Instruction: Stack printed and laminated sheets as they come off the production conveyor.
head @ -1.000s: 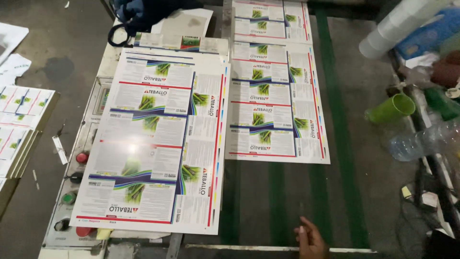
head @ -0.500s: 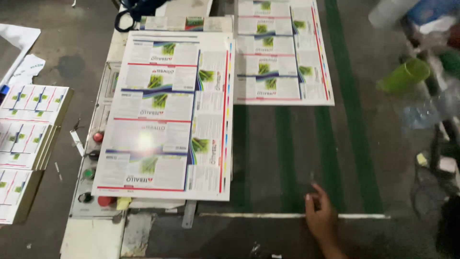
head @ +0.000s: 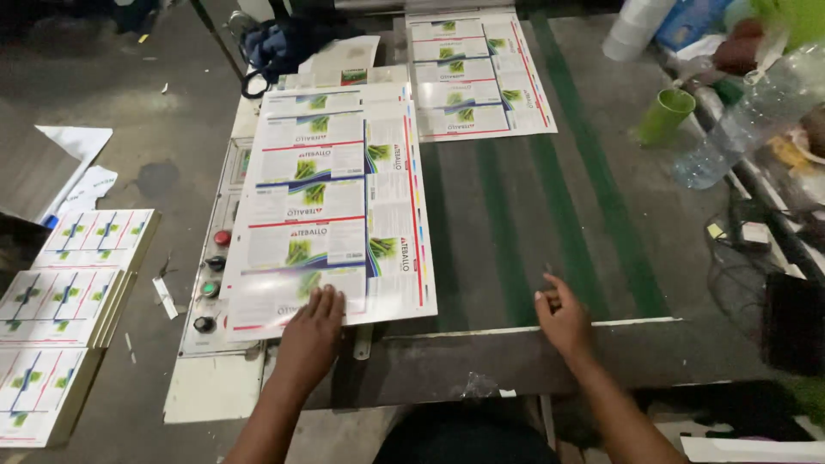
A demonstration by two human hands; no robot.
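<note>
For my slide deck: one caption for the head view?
Left hand presses a printed sheet; right hand rests on the table.

- The scene is dimly lit; the floor (head: 163, 103) at the left is left in deep shadow.
- Overhead light is reflected as soft glare off the glossy printed sheet (head: 331, 215) at the table's (head: 516, 232) near left edge.
- The plastic bottle (head: 748, 112) and clutter along the right edge are smeared by motion blur.
- Edges are bowed by wide-angle distortion.

Head view, steeply down, seemingly close
</note>
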